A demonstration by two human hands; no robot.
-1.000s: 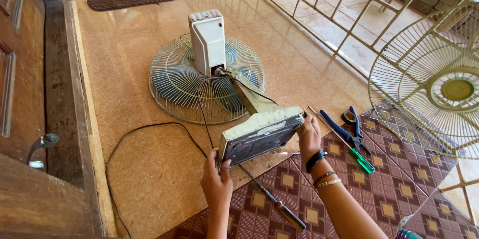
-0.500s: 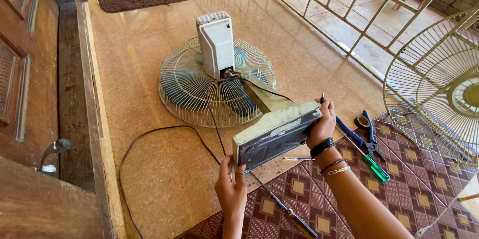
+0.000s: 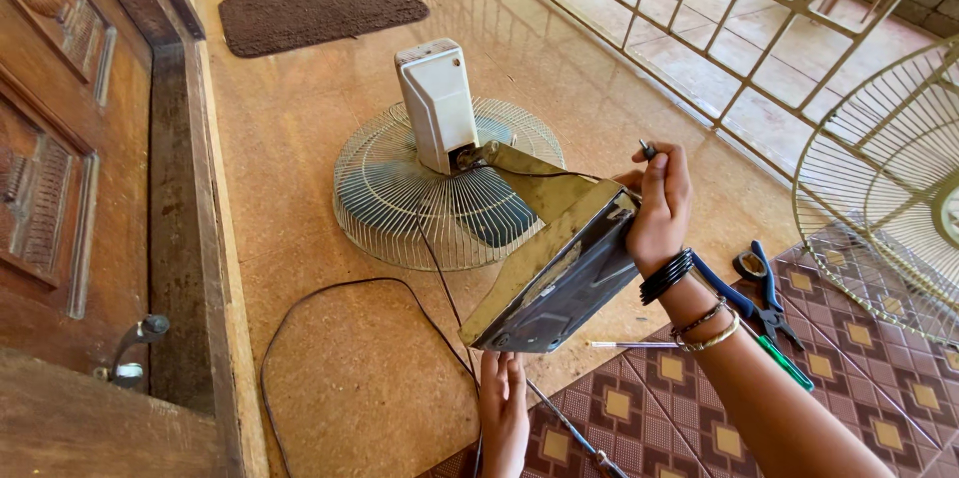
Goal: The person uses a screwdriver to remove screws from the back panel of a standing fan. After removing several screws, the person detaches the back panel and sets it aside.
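The right hand (image 3: 659, 203) is gripping the far upper edge of the tilted fan base (image 3: 559, 273), fingers curled over it; the left hand (image 3: 502, 403) is propping the near lower corner, fingers pressed together underneath; the base is hanging above the floor (image 3: 330, 358) beside the fan guard (image 3: 400, 198).

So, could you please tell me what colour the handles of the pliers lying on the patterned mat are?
Blue; the pliers show best in the head view.
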